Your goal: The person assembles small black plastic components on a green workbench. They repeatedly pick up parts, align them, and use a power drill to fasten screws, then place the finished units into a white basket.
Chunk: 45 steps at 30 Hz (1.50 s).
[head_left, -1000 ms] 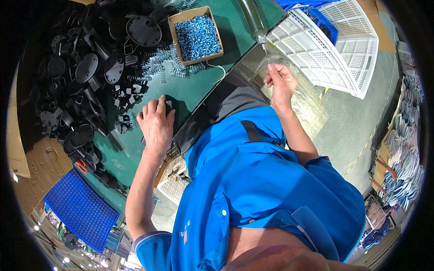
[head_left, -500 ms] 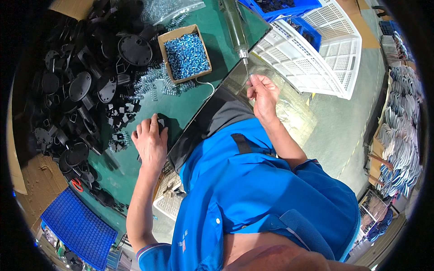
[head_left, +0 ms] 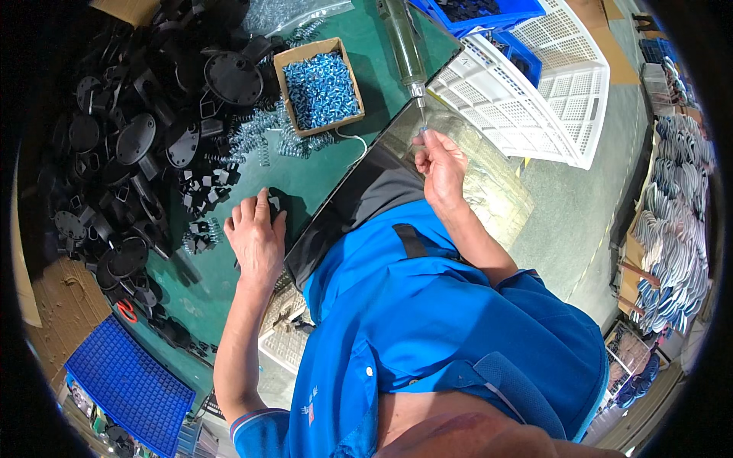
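My left hand [head_left: 256, 237] rests on the green table, its fingers bent over a black plastic part [head_left: 273, 200] that is mostly hidden under them. Off the table's edge, the thumb and fingertips of my right hand [head_left: 443, 165] are pinched together at the tip of a power screwdriver [head_left: 405, 57]. A tiny bluish screw [head_left: 424, 130] appears between these fingertips, right by the bit. The screwdriver points down towards my hand. Beyond my left hand stands a cardboard box [head_left: 355, 85] full of blue screws, with loose springs [head_left: 263, 137] beside it.
Black round-plated parts [head_left: 137, 141] are heaped across the table's left side. Small black blocks [head_left: 202, 187] and more springs [head_left: 200, 235] lie near my left hand. White crates [head_left: 565, 91] and a blue bin [head_left: 489, 15] stand at the far right. Red-handled scissors [head_left: 126, 310] lie at left.
The view has shifted slightly. My right hand has moved a little towards me and left, still pinched at the bit. The left hand stays on the black part.
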Available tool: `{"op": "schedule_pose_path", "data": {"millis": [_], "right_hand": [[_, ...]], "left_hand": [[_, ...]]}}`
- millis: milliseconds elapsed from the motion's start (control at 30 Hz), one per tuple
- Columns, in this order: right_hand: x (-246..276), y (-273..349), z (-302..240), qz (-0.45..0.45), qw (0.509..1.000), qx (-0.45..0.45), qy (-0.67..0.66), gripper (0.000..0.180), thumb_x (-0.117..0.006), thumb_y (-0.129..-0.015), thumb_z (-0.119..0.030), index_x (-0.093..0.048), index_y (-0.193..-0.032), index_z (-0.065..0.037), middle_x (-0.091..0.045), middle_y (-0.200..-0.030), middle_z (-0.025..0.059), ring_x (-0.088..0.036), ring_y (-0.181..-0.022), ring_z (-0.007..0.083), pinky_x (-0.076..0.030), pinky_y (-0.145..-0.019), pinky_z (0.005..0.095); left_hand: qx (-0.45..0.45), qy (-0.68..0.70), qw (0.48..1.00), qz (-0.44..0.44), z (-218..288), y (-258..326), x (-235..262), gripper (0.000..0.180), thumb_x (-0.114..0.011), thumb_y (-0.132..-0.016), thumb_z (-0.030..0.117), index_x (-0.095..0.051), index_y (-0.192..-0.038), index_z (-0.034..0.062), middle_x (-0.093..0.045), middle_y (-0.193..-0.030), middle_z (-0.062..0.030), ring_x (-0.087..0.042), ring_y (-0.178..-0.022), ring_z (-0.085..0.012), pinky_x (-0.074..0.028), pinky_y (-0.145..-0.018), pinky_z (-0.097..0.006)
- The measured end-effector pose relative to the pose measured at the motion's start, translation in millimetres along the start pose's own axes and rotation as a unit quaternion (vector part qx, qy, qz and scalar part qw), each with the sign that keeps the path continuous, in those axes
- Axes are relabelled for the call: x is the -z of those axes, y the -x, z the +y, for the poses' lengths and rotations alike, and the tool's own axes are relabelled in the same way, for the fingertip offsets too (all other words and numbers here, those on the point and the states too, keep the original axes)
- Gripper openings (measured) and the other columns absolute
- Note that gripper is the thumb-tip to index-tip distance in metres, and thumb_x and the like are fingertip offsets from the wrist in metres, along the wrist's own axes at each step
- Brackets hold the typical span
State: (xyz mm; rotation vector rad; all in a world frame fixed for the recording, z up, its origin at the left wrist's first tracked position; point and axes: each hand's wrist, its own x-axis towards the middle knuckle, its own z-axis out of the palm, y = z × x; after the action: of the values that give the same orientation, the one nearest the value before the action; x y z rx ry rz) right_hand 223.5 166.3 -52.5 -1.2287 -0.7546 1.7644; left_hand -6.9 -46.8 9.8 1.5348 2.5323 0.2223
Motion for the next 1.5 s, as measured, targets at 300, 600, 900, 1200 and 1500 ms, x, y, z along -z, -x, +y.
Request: {"op": "schedule_pose_path", "data": {"millis": [300,600,900,1200,1500], "right_hand": [[2.1,-2.2,-4.0,0.043,0.996,-0.023,-0.075,0.016,-0.068,-0.094,-0.017,-0.068,-0.095,-0.001,-0.069,-0.083,0.0086,-0.057,-0.055,0.0097,-0.039,-0.046,0.0215],[8.7,-10.5,-9.9,-0.012,0.984,0.145,0.106,0.012,-0.065,-0.096,-0.013,-0.065,-0.096,-0.001,-0.066,-0.08,0.0043,-0.057,-0.058,0.0078,-0.042,-0.049,0.0213],[-0.6,-34.6,-62.2,-0.02,0.871,0.307,0.382,0.049,-0.072,-0.087,-0.011,-0.052,-0.131,-0.001,-0.065,-0.11,0.0114,-0.064,-0.097,0.0182,-0.055,-0.079,0.0311],[-105.5,-122.5,-94.4,-0.13,0.58,0.193,0.78,0.111,-0.08,-0.066,-0.054,-0.033,-0.14,0.013,-0.071,-0.087,0.0217,-0.07,-0.085,0.0374,-0.053,-0.077,0.0434],[-97.4,-115.4,-66.3,-0.285,0.912,0.092,0.278,0.033,-0.074,-0.068,-0.007,-0.065,-0.097,0.005,-0.071,-0.094,0.0146,-0.068,-0.085,0.0238,-0.053,-0.078,0.0378]], "left_hand": [[0.004,0.01,1.0,0.001,0.9,-0.4,-0.2,0.052,-0.071,-0.083,0.019,-0.058,-0.13,0.002,-0.058,-0.111,-0.0111,-0.053,-0.103,-0.0302,-0.04,-0.088,-0.046],[0.008,0.013,1.0,-0.001,1.3,-0.1,1.0,0.052,-0.071,-0.083,0.018,-0.057,-0.13,0.0014,-0.058,-0.111,-0.0123,-0.053,-0.104,-0.0312,-0.04,-0.088,-0.047],[-0.002,0.026,1.0,0.014,-5.0,2.5,-3.4,0.051,-0.071,-0.081,0.019,-0.058,-0.128,0.0021,-0.058,-0.108,-0.0126,-0.053,-0.102,-0.0319,-0.039,-0.088,-0.045],[0.053,0.121,0.988,0.083,-3.5,0.8,-22.4,0.052,-0.074,-0.077,0.021,-0.062,-0.122,-0.0013,-0.058,-0.097,-0.0132,-0.055,-0.094,-0.0327,-0.039,-0.093,-0.044],[0.075,0.101,0.984,0.128,-17.4,32.0,-27.8,0.045,-0.074,-0.078,0.022,-0.065,-0.117,0.0023,-0.059,-0.096,-0.0129,-0.056,-0.092,-0.0332,-0.041,-0.088,-0.044]]}}
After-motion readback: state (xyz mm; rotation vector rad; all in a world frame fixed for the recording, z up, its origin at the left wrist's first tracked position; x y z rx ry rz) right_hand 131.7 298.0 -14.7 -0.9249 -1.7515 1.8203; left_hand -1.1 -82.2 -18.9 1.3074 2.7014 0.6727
